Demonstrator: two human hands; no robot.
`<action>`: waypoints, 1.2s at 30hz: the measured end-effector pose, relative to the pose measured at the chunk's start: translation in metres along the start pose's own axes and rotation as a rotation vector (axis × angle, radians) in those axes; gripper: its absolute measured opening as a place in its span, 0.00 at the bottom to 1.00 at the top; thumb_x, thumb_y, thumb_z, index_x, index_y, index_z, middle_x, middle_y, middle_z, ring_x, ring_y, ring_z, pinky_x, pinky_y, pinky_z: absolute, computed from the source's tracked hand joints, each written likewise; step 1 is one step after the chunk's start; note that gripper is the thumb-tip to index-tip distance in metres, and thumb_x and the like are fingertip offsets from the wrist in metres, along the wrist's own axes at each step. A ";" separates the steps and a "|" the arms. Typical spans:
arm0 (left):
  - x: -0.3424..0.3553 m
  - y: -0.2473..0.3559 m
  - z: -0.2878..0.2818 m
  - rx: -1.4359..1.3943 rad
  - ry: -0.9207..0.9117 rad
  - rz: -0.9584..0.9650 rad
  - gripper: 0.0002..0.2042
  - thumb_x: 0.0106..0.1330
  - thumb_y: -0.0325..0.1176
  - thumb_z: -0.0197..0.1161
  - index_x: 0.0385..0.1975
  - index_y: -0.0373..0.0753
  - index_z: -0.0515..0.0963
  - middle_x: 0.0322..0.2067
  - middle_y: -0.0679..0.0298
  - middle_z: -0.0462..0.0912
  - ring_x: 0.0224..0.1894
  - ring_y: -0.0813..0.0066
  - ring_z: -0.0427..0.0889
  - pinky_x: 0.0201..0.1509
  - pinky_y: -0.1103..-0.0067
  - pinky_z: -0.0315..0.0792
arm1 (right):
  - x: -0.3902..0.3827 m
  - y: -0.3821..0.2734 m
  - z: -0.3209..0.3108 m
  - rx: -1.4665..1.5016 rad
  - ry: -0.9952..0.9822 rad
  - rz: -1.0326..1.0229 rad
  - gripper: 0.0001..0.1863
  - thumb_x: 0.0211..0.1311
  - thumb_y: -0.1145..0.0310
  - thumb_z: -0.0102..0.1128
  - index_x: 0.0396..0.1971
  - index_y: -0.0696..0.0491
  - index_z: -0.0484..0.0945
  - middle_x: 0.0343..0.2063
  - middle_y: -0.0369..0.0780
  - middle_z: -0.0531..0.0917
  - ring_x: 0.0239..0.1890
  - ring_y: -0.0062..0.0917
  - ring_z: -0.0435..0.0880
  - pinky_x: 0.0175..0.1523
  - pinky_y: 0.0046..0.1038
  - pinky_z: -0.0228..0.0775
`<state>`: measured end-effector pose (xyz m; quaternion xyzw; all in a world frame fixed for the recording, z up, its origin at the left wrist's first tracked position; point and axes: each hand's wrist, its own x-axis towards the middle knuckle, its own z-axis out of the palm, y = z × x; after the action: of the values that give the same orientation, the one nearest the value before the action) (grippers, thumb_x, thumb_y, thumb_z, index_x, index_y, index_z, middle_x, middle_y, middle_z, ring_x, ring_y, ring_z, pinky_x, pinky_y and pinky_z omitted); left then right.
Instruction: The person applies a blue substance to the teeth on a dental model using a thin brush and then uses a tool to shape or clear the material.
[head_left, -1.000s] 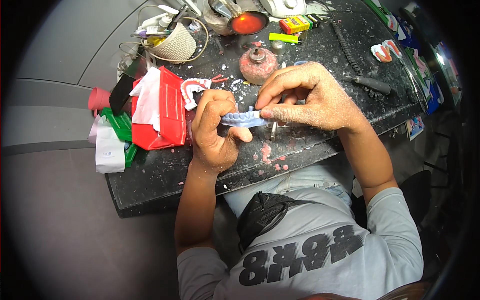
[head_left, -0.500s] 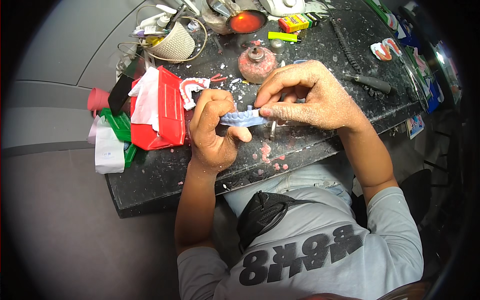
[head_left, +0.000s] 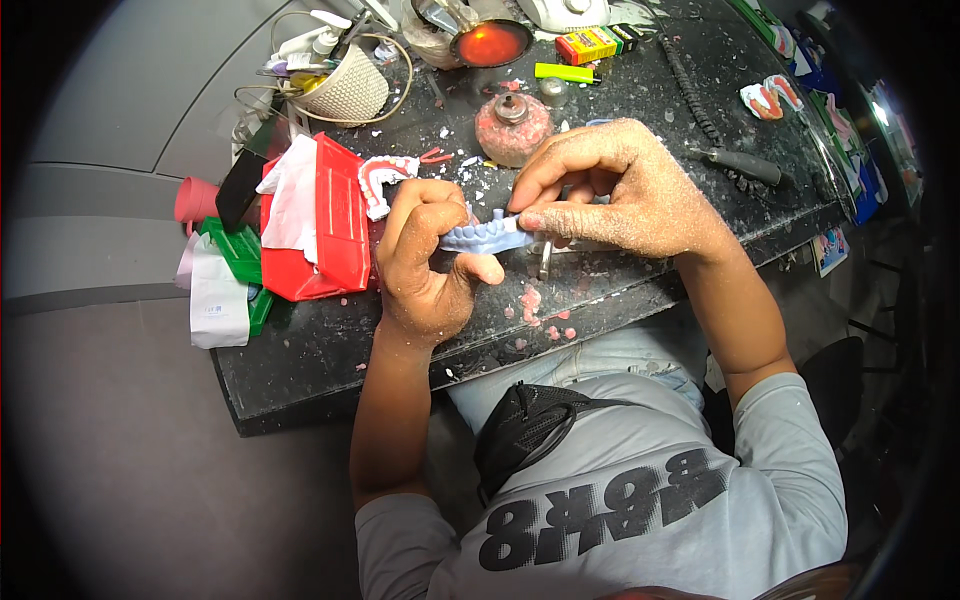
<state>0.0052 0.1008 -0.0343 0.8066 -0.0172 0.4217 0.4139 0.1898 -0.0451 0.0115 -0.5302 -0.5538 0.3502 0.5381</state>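
A blue-grey dental model (head_left: 482, 238) with a row of teeth is held up over the near part of the bench. My left hand (head_left: 425, 265) grips its left end, fingers curled behind and thumb in front. At the other end, my right hand (head_left: 625, 200) pinches with thumb and forefinger at a small whitish tooth (head_left: 512, 225). White dust coats both hands, mostly the right. Below the right fingertips shows a metal tool end (head_left: 545, 262); whether that hand touches it, I cannot tell. Behind my left hand lies a white and pink dental model (head_left: 383, 180).
A red box (head_left: 340, 225) with white paper stands left, beside green boxes (head_left: 238, 255). Beyond my hands are a glass spirit burner (head_left: 513, 128), a lime lighter (head_left: 565, 73) and a pan of red wax (head_left: 492, 44). A handpiece (head_left: 745, 166) lies right. Pink scraps litter the dark bench (head_left: 300, 375).
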 end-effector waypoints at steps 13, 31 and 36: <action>0.001 0.002 0.000 -0.006 -0.009 -0.010 0.27 0.55 0.52 0.74 0.35 0.32 0.74 0.34 0.56 0.74 0.32 0.69 0.75 0.35 0.76 0.72 | 0.000 0.003 -0.001 -0.003 0.003 -0.024 0.09 0.60 0.71 0.73 0.37 0.59 0.86 0.30 0.34 0.86 0.32 0.11 0.83 0.34 0.14 0.73; 0.001 0.002 0.001 0.003 -0.008 -0.019 0.25 0.55 0.50 0.75 0.35 0.32 0.74 0.34 0.56 0.74 0.32 0.69 0.76 0.35 0.76 0.73 | 0.001 0.003 -0.001 -0.013 -0.003 -0.016 0.09 0.60 0.70 0.73 0.37 0.58 0.87 0.29 0.35 0.85 0.31 0.13 0.83 0.33 0.16 0.75; 0.002 -0.002 -0.004 0.016 0.029 0.013 0.21 0.56 0.43 0.77 0.34 0.33 0.75 0.35 0.56 0.74 0.36 0.66 0.78 0.38 0.75 0.75 | 0.005 0.013 -0.012 -0.313 0.287 0.106 0.10 0.62 0.66 0.70 0.36 0.58 0.84 0.24 0.39 0.84 0.29 0.19 0.84 0.33 0.25 0.77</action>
<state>0.0047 0.1056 -0.0333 0.8034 -0.0132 0.4364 0.4048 0.2047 -0.0400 0.0024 -0.6798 -0.4906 0.2088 0.5035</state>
